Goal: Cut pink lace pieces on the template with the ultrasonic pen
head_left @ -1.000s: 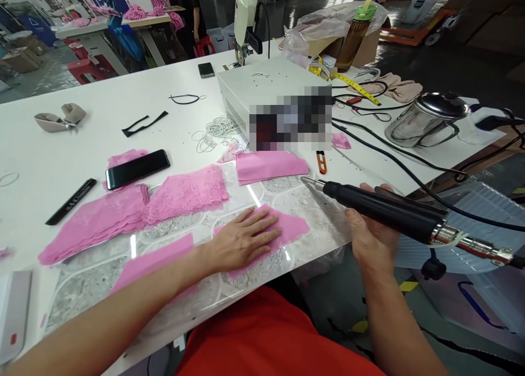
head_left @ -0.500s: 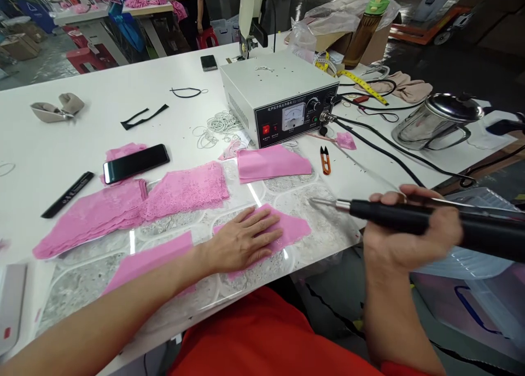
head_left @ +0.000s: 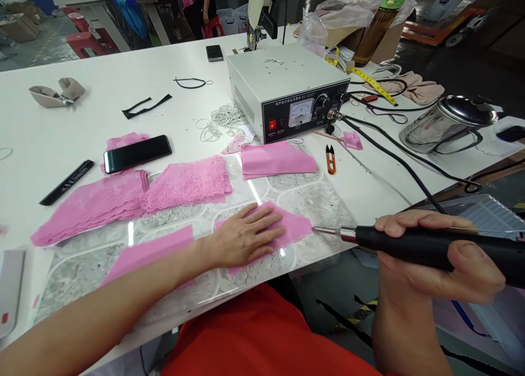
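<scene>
My left hand lies flat, fingers apart, on a pink fabric piece that rests on a marbled sheet. In my right hand is a black handheld ultrasonic welder with a slim metal tip. Its tip points left and meets, or nearly meets, the right corner of that fabric. Another pink piece lies partly under my left forearm. Beyond my left hand are two stacks of pink lace pieces and a folded plain pink piece.
A grey power box with a dial stands behind, its cables running right. Orange snips lie near it. Also on the table are a phone, a black strip and a glass pot. Plastic bins sit at the right.
My right hand has moved down and right with the welder, bringing its tip to the fabric's right corner. My left hand stays pressed on the fabric. The view has shifted slightly.
</scene>
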The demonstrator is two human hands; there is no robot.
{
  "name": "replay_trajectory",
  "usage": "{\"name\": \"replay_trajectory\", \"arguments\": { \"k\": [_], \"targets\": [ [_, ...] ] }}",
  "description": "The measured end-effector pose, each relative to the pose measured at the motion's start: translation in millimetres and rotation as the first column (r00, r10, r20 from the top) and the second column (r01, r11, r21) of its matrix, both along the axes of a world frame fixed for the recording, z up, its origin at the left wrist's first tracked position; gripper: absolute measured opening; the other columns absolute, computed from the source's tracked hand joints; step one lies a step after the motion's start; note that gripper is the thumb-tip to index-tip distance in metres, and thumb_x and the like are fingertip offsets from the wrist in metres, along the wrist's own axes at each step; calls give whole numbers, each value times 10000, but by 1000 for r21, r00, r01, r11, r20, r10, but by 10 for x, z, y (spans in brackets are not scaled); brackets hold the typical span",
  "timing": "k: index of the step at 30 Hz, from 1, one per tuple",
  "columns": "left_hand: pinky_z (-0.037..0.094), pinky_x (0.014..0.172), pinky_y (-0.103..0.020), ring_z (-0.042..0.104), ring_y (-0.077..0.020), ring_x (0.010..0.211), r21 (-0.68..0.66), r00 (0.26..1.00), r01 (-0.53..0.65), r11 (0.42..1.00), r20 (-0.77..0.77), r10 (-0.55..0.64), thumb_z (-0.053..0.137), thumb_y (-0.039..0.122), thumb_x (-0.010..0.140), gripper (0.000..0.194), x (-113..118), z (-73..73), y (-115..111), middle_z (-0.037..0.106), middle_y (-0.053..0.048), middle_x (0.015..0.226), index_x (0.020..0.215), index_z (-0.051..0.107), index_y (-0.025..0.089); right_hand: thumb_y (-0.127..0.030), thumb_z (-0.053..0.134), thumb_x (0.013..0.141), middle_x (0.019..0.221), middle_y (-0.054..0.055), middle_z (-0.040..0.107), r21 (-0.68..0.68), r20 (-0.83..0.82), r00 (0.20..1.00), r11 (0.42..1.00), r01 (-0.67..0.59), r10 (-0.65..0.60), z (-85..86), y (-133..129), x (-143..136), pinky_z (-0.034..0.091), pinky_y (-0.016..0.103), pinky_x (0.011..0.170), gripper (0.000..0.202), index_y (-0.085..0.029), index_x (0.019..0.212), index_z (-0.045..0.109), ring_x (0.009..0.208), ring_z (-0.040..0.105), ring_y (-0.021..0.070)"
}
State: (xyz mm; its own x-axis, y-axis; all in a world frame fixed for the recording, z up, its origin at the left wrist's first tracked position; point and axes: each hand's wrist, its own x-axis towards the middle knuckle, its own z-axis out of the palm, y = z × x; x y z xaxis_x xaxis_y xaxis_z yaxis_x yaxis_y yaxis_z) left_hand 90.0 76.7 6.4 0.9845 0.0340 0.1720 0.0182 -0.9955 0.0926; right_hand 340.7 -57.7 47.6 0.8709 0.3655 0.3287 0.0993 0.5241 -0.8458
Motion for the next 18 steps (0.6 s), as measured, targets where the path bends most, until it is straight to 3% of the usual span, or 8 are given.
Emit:
{"name": "replay_trajectory", "arguments": {
  "k": [8, 18],
  "targets": [
    [322, 1190, -494, 382, -295, 1455, -10, 1000, -9, 1000, -21, 9, 339, 426, 1065, 459, 0, 3, 3, 467, -99, 1531, 1422, 510, 194, -298, 459, 483, 509, 12, 560, -9, 58, 996, 998, -69, 69, -12, -20, 29, 396, 330, 332, 249, -212, 588, 668, 356, 479, 166],
    [338, 1172, -501, 406, -312, 1436, -16, 1000, -5, 1000, 9, 5, 343, 416, 1065, 449, 6, 2, -2, 488, -104, 1514, 1400, 527, 181, -295, 465, 457, 481, 4, 520, -29, 57, 996, 998, -64, 66, 60, 11, 19, 363, 319, 331, 224, -205, 557, 644, 348, 466, 159]
  ]
}}
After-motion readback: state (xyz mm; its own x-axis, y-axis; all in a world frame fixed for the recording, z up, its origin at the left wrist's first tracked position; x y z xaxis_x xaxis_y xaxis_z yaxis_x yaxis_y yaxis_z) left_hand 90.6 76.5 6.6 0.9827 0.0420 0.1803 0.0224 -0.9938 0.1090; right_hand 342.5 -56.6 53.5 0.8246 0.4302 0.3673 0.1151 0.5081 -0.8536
